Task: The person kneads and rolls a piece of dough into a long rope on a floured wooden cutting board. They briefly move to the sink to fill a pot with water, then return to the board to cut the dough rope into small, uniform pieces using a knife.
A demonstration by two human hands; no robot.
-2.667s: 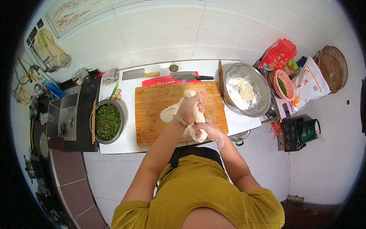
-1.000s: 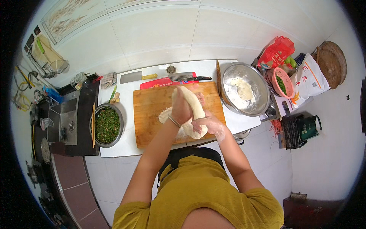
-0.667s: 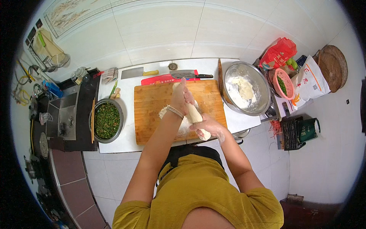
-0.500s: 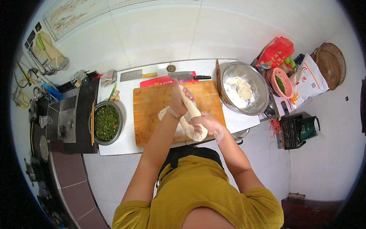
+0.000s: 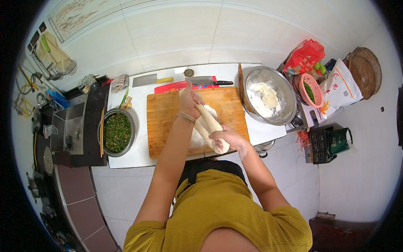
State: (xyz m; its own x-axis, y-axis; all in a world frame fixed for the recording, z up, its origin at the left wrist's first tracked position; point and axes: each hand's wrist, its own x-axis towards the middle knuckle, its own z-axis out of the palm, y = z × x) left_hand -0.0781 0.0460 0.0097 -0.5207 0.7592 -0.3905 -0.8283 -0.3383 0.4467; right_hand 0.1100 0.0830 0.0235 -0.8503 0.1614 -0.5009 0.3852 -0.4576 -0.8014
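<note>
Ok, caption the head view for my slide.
Left hand and right hand hold elongated dough over a wooden board.

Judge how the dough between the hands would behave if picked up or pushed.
The dough is probably soft and floppy: it is a long, rounded, smooth-looking rope, with the left hand at its far end and the right hand at its near end. It might slide without much sticking on the cutting board, where white flour lies scattered.

Chopsticks lie at the edge of a bowl of chopped greens near a sink; a cleaver and a knife line the wall. Right, a pink basket sits beside a white sack, a red bag behind.
</note>
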